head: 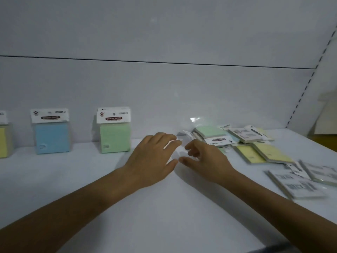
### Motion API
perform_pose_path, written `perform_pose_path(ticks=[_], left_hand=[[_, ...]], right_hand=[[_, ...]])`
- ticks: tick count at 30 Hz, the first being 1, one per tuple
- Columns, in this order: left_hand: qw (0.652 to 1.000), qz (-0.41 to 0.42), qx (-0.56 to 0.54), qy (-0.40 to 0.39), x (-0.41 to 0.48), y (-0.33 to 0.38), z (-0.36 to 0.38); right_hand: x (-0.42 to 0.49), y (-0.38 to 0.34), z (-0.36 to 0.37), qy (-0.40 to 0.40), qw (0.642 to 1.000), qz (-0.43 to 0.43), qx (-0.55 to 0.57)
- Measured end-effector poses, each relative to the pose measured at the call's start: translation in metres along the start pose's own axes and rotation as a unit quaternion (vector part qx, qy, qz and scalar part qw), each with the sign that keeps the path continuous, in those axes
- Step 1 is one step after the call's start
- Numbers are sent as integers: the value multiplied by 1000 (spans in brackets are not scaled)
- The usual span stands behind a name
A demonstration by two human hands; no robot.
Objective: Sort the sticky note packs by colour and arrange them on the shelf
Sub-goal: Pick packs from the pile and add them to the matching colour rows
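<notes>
Three sticky note packs stand upright against the back wall of the white shelf (73, 179): a yellow pack (3, 139) cut off at the left edge, a blue pack (52, 136) and a green pack (114, 136). A loose heap lies at the right: a green pack (209, 133) on top, yellow packs (264, 152) flat beside it, and packs lying face down (295, 183). My left hand (153, 157) hovers over the shelf, fingers straight and empty. My right hand (202, 159) reaches toward the heap with loosely curled fingers, holding nothing.
The shelf's back panel (164, 88) is plain white. A slotted upright (308, 79) runs along the right side, with a beige board (326, 117) behind it. The shelf's front edge crosses the lower right corner.
</notes>
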State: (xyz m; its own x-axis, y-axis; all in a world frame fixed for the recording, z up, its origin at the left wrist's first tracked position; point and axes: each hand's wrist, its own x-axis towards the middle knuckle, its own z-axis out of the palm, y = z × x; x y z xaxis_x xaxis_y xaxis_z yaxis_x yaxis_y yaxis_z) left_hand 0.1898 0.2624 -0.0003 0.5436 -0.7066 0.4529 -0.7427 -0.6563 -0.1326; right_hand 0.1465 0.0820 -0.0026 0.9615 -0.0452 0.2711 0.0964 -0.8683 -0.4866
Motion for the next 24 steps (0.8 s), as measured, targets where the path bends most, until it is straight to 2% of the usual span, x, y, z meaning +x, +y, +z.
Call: perform_pose_path(ticks=[12, 14, 18, 22, 24], left_hand=[[988, 3, -157, -7, 116, 164, 45], [980, -18, -192, -49, 132, 184, 55], [973, -73, -177, -131, 141, 192, 79], [970, -116, -171, -126, 139, 191, 82], [973, -126, -164, -107, 139, 191, 82]], right_hand=[[-39, 151, -130, 84, 994, 10, 65], [-36, 181, -145, 60, 997, 10, 53], [-22, 217, -156, -58, 998, -16, -7], [0, 225, -147, -163, 984, -50, -60], [7, 234, -137, -154, 986, -52, -33]])
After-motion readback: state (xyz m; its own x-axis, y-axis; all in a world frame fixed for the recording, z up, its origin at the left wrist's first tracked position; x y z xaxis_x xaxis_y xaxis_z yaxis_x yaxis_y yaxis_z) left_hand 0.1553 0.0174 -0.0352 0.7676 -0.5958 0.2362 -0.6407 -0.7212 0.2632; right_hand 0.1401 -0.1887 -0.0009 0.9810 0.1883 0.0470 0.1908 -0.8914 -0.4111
